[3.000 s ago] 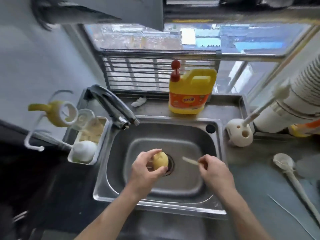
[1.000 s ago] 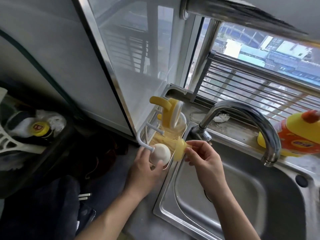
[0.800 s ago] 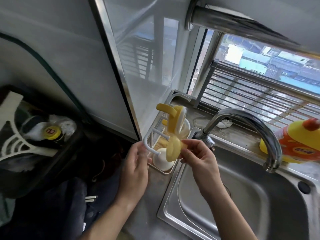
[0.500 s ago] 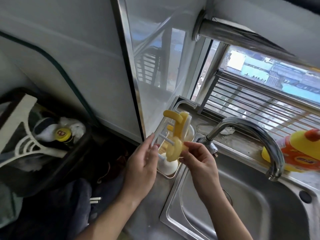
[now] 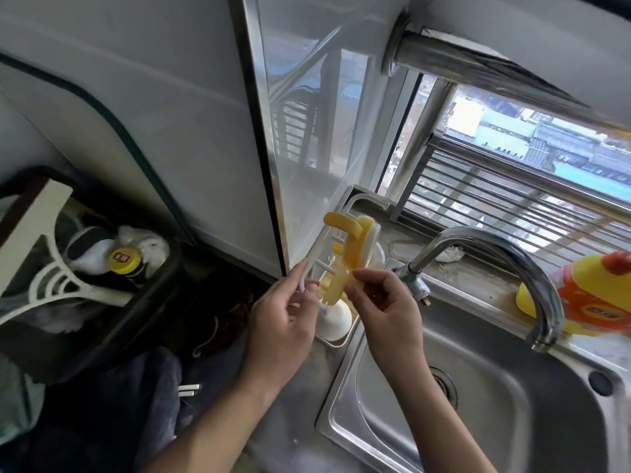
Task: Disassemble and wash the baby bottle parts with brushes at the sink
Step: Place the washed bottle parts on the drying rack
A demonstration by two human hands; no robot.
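My right hand [image 5: 382, 312] pinches a small pale yellow bottle part [image 5: 336, 286] and holds it against a peg of the white drying rack [image 5: 341, 213] left of the sink. My left hand [image 5: 283, 319] grips a white peg of that rack with thumb and fingers. A yellow handled bottle collar [image 5: 348, 237] hangs on the rack above. A white dome-shaped cap [image 5: 333, 320] sits in the rack's tray below my hands. The steel sink [image 5: 478, 421] lies to the right, under the curved tap [image 5: 505, 264].
A yellow and orange detergent jug [image 5: 594, 302] stands behind the sink at the right edge. A dark bin [image 5: 85, 268] with a bottle and white plastic pieces sits at the left. A glass panel [image 5: 297, 131] and window bars [image 5: 512, 206] rise behind the rack.
I turned from the sink basin to the rack at its left. My right hand brought the yellow part up to a rack peg, and my left hand left the white cap and took hold of a peg.
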